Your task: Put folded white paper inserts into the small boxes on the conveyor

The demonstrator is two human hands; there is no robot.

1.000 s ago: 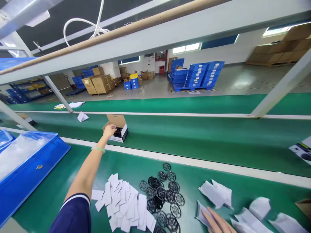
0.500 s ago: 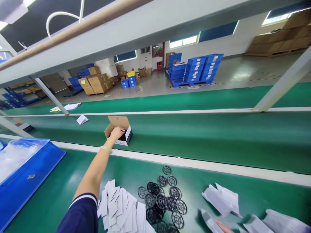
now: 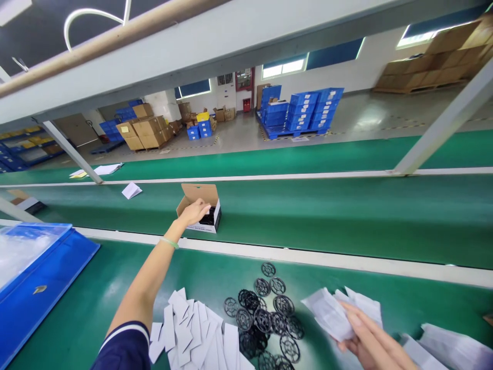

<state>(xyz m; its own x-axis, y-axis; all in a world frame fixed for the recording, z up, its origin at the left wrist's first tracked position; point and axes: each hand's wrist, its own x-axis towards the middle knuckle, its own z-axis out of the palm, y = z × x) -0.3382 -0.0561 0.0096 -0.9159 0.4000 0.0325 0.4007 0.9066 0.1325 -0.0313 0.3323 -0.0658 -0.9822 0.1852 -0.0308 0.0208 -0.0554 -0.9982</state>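
Observation:
My left hand (image 3: 194, 210) reaches far forward to a small open cardboard box (image 3: 210, 218) with a brown lid flap and white sides, standing on the green belt. Its fingers lie over the box's opening, on a small white piece that is hard to make out. My right hand (image 3: 372, 341) is at the bottom right, its fingers closed on a folded white paper sheet (image 3: 327, 313). Between my arms lie a heap of black round grille parts (image 3: 265, 318) and a pile of small white paper slips (image 3: 196, 334).
A blue tray (image 3: 42, 272) with clear plastic bags sits at the left. More folded white papers (image 3: 450, 349) lie at the far right. A folded leaflet (image 3: 131, 190) lies on the belt. Grey frame posts (image 3: 439, 128) cross the view; blue crates and cartons stand behind.
The box has travelled right along the belt and my left hand has stayed on it. My right hand has come up into view, lifting a folded white sheet.

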